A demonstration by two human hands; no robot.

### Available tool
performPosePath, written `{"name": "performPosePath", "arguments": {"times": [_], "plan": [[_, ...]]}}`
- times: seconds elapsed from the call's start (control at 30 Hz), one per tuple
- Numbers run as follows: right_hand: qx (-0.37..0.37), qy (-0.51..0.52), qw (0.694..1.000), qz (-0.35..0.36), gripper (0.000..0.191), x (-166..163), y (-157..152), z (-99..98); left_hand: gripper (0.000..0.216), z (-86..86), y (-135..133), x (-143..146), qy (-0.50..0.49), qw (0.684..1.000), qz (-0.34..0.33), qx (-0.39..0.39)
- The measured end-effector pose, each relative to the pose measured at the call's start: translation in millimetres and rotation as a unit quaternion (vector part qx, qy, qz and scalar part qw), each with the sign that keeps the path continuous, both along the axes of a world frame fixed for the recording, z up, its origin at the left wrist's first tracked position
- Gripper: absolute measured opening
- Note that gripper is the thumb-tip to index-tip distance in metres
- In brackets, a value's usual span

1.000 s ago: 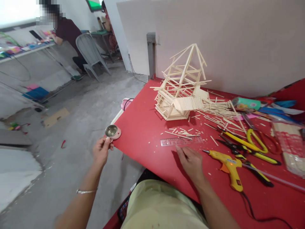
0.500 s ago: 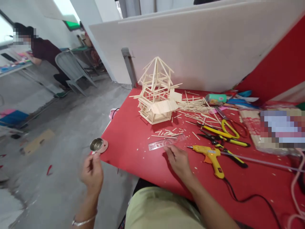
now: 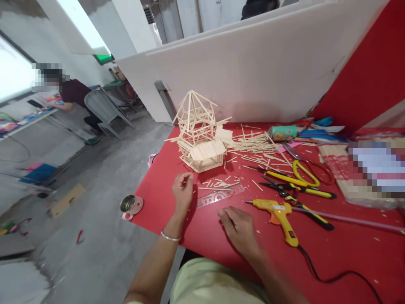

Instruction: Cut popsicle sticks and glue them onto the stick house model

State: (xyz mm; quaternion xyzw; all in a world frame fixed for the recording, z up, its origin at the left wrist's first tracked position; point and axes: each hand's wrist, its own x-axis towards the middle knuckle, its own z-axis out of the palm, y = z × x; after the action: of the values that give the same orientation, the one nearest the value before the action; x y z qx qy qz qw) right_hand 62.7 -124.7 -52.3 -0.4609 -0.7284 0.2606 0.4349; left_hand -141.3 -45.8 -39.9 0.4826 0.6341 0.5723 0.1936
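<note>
A small house model of thin wooden sticks (image 3: 199,135) stands on the red table (image 3: 348,257). My left hand (image 3: 182,190) hovers just in front of the model, fingers curled in a pinch; what it pinches is too small to make out. My right hand (image 3: 238,228) rests on the table, fingers bent, below a clear plastic ruler (image 3: 220,195). Loose wooden sticks (image 3: 253,145) lie scattered right of the model. A small metal cup (image 3: 128,204) sits at the table's left corner.
A yellow glue gun (image 3: 280,213) with a black cord, yellow-handled scissors (image 3: 305,173) and pliers (image 3: 294,190) lie to the right. A white partition (image 3: 253,71) backs the table. A person sits at a far desk beside a grey chair (image 3: 101,107).
My left hand has left the metal cup at the table corner and moved right, over the table, to the front of the stick house. The view has swung right.
</note>
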Motion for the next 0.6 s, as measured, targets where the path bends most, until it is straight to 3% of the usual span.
{"name": "performPosePath", "arguments": {"times": [0.1,0.17,0.23,0.3,0.37,0.4,0.47,0.6], "plan": [[0.063,-0.024,0.998,-0.002,0.025,-1,1,-4.0,0.023,5.5,9,9,-0.085,0.996,0.013,0.03],[0.074,-0.022,0.997,-0.009,0.012,-1,1,-5.3,0.027,12.9,3,19,-0.204,0.979,-0.015,0.027],[0.045,-0.013,0.998,-0.038,0.021,1,2,-6.5,0.025,21.4,-10,30,-0.346,0.935,-0.077,-0.015],[0.013,-0.008,0.998,-0.065,0.039,2,3,-8.3,0.024,29.3,-28,42,-0.439,0.875,-0.163,-0.128],[0.012,-0.004,0.999,-0.051,0.035,3,4,-11.2,0.027,35.6,-43,51,-0.481,0.808,-0.244,-0.237],[0.025,-0.001,0.999,-0.035,0.027,4,4,-13.0,0.026,38.1,-48,53,-0.486,0.797,-0.254,-0.253],[0.059,0.005,0.998,-0.002,0.022,3,4,-16.7,0.027,42.1,-53,54,-0.48,0.799,-0.249,-0.262],[0.081,-0.008,0.996,0.037,0.048,2,1,-20.6,0.03,43.5,-50,47,-0.443,0.822,-0.236,-0.268]]}}
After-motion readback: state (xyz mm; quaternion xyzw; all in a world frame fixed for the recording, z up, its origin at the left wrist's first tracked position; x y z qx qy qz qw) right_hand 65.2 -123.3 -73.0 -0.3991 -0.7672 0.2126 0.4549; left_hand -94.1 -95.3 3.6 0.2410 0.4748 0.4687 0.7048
